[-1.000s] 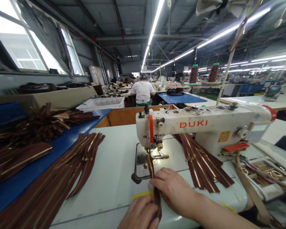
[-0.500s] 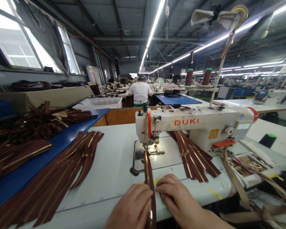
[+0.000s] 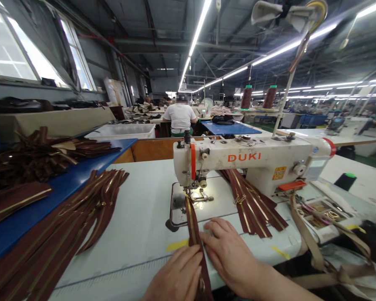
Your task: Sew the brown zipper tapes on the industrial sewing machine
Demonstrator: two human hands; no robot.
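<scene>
A brown zipper (image 3: pixel 192 219) with gold teeth runs from under the presser foot of the sewing machine (image 3: pixel 238 159) toward me, past the table's front edge. My left hand (image 3: pixel 178 271) lies across it from the left, fingers bent over the tape and closed on it; its thumb is hidden. My right hand (image 3: pixel 227 253) is to the right, fingers stretched out with the tips at the tape's right edge. Behind the needle, under the machine arm, a bunch of brown zippers (image 3: pixel 253 205) fans out over the table.
More long brown zippers (image 3: pixel 81 217) lie at the left, crossing onto a blue board (image 3: pixel 58 184) with a heap of brown strips (image 3: pixel 34 159). A tray of small metal parts (image 3: pixel 326 213) sits at right, near hanging beige straps (image 3: pixel 303 238). A person (image 3: pixel 179 117) sits ahead.
The view has shifted slightly, so the table and machine appear a little further left. My right hand has slid forward along the zipper, its fingertips now against the tape; my left hand stays on it.
</scene>
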